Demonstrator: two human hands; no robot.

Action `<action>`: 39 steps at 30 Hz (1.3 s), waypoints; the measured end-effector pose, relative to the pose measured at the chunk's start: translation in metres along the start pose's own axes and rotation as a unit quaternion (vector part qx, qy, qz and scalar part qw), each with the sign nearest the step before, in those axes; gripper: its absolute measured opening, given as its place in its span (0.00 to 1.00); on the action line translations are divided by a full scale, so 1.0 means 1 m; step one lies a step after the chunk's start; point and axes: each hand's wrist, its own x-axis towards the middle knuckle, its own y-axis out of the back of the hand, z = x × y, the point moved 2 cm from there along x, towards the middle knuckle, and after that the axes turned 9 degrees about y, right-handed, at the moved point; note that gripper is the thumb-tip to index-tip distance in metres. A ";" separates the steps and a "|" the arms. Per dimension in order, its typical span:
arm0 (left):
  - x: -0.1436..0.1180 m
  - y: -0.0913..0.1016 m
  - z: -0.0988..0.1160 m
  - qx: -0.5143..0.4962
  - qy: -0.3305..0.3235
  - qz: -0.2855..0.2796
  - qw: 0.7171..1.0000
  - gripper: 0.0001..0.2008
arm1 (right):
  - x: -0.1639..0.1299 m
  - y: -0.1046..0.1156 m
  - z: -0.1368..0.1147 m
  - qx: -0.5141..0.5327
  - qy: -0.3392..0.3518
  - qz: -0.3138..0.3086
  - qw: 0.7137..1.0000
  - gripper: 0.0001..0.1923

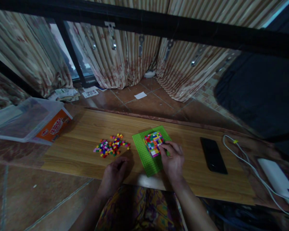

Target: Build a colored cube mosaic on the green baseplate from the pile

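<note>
A green studded baseplate lies at a slant on the wooden board, bearing a multicoloured block of small toy bricks. My right hand is over the block's right side, thumb and forefinger pinched together at its surface. Whatever is between those fingertips is too small or hidden to make out. Left of the baseplate, my left hand rests near the board's front edge with its fingers curled in; what it holds, if anything, is hidden. Just beyond it spreads a pile of loose coloured bricks.
A black phone lies to the right, beside a white cable and a white power bank. At the left end stands a clear plastic bin with an orange label. A dark metal rail crosses above, before striped curtains.
</note>
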 end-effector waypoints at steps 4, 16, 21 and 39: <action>-0.001 0.001 0.005 0.002 0.008 0.001 1.000 0.15 | -0.006 0.001 0.001 -0.020 0.035 -0.010 0.999 0.08; -0.002 0.001 0.002 -0.017 0.028 -0.002 0.999 0.15 | -0.006 0.000 -0.004 -0.009 0.039 0.000 0.999 0.09; -0.002 0.001 0.003 -0.009 0.009 -0.006 1.000 0.14 | -0.005 0.003 -0.004 -0.011 0.032 -0.010 0.999 0.10; -0.018 0.007 -0.004 -0.040 -0.017 -0.035 0.998 0.12 | -0.006 -0.066 -0.098 0.057 0.065 -0.189 0.978 0.09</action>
